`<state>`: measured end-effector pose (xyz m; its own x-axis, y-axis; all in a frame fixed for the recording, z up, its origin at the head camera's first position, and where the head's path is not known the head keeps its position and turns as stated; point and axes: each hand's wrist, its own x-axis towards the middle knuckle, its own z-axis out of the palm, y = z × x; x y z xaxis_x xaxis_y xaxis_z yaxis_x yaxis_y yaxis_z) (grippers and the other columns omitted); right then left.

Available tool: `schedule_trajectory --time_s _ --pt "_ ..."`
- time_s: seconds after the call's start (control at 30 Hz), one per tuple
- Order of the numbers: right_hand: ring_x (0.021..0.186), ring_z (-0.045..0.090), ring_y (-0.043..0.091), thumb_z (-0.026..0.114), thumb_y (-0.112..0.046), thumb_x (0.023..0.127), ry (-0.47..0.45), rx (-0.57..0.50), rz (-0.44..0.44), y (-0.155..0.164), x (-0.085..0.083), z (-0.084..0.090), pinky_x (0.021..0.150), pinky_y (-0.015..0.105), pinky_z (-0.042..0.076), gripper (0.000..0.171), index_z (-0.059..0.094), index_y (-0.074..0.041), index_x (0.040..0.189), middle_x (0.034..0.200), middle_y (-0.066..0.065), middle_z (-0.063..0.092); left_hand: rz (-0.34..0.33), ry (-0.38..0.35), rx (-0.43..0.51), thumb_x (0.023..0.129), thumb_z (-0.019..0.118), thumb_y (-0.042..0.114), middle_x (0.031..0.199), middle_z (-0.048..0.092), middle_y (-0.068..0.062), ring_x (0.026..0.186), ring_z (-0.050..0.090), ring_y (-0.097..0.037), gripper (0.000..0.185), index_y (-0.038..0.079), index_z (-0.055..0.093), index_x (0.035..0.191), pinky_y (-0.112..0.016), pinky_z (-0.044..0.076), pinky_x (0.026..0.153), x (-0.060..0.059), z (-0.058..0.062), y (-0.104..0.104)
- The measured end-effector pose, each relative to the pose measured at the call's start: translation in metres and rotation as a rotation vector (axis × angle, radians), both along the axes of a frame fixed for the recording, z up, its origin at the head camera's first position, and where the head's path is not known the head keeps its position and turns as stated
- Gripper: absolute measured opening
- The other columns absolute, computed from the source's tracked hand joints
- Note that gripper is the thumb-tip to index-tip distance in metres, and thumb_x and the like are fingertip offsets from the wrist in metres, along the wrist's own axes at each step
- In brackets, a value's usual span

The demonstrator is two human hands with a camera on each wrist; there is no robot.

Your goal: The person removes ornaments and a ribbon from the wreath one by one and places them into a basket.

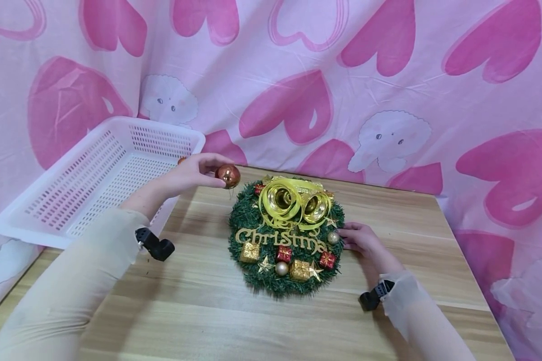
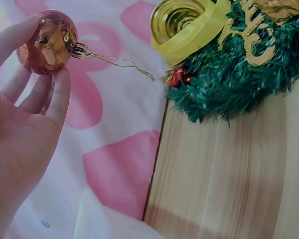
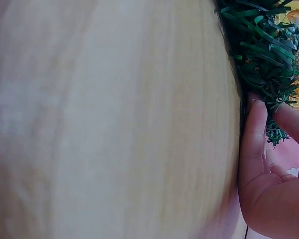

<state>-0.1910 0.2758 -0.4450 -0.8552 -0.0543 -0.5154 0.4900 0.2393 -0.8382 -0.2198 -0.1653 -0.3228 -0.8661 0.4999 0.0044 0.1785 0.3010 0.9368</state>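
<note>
- The left hand (image 1: 194, 173) pinches a glossy copper-brown bauble (image 1: 228, 175) between thumb and fingertips, held in the air just above the upper left rim of the Christmas wreath (image 1: 253, 215), near the table's back edge.
- In the left wrist view the bauble (image 2: 47, 42) is a smooth mirror-like sphere with a small metal cap and a thin gold hanging thread (image 2: 124, 63) trailing loose toward the wreath.
- The right hand (image 1: 363, 243) rests on the wooden table (image 1: 208, 311) with straight fingers touching the wreath's right edge; in the right wrist view the fingertips (image 3: 254, 117) press into the bristly green needles.
- The wreath lies flat at the middle of the table, round, of stiff plastic tinsel, carrying two shiny gold bells (image 1: 298, 203) with yellow ribbon, gold "Merry Christmas" lettering (image 1: 280, 238), small gift boxes, stars and balls.
- A white perforated plastic basket (image 1: 99, 175) sits tilted at the table's back left corner, overhanging the edge, just behind the left hand.
- Bare pale wood-grain tabletop stretches in front of the wreath and to its right.
- A pink heart-print cloth (image 1: 388, 75) hangs behind and beside the table.
</note>
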Motion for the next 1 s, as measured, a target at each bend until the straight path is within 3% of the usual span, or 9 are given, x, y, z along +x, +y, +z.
schedule_trajectory --time_s 0.23,0.37,0.67,1.0 --pt "0.06 0.058 0.002 0.06 -0.008 0.089 -0.014 -0.001 -0.013 0.0 0.0 0.0 0.059 0.017 0.053 0.056 0.033 0.011 0.133 0.073 -0.009 0.061 0.088 -0.03 -0.029 0.084 0.067 0.011 0.116 0.062 -0.002 0.105 0.057 -0.008 0.05 0.006 0.049 0.131 -0.02 0.047 0.09 0.004 0.007 -0.019" --pt "0.06 0.056 0.003 0.061 -0.008 0.088 -0.019 0.0 -0.023 0.0 -0.002 0.0 0.06 0.018 0.054 0.057 0.032 0.011 0.134 0.071 -0.008 0.059 0.15 -0.005 -0.045 0.084 0.066 0.009 0.119 0.059 -0.001 0.105 0.055 -0.005 0.05 0.006 0.049 0.131 -0.017 0.046 0.089 0.005 0.011 -0.031" --pt "0.06 0.055 0.003 0.061 -0.008 0.088 -0.01 0.001 -0.01 0.002 -0.002 -0.002 0.061 0.018 0.054 0.054 0.035 0.011 0.132 0.072 -0.008 0.058 0.247 0.043 -0.083 0.087 0.065 0.015 0.108 0.06 0.019 0.101 0.055 0.003 0.049 0.008 0.049 0.132 -0.011 0.044 0.085 0.007 0.014 -0.058" --pt "0.059 0.056 0.003 0.061 -0.008 0.088 -0.015 -0.005 -0.013 0.001 -0.002 -0.002 0.06 0.018 0.054 0.053 0.036 0.01 0.131 0.072 -0.008 0.058 0.301 0.064 0.061 0.087 0.062 0.004 0.1 0.062 0.022 0.093 0.056 0.004 0.037 0.029 0.061 0.115 -0.009 0.045 0.08 0.005 0.004 -0.089"
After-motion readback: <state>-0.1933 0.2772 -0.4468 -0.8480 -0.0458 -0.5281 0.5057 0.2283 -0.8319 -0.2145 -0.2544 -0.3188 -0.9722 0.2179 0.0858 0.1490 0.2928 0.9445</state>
